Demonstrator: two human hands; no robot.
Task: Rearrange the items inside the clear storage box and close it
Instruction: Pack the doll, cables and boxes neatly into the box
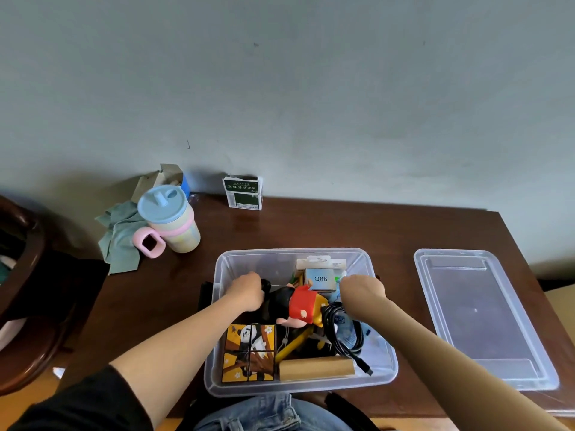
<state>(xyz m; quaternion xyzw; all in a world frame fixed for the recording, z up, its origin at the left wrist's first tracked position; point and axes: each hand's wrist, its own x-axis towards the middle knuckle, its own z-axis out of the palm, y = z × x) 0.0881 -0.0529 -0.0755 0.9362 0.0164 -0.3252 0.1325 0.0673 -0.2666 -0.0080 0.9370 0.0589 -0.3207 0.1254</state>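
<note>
Left hand [247, 290] grips a black item [266, 286], right hand [361, 290] reaches in, grip hidden — still rearranging; next, settle the doll [303, 303] between them, then fetch the lid [485, 318].

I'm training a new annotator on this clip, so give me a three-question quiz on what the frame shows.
1. True or false: the lid is on the box.
2. Where is the panda cube in the box? A) far right corner B) near left corner C) under the lid
3. Fill in: the small carton near the right hand reads ____.

Key
1. False: it lies on the table, right of the box.
2. B; the left hand reaches in beyond it.
3. Q88
</note>
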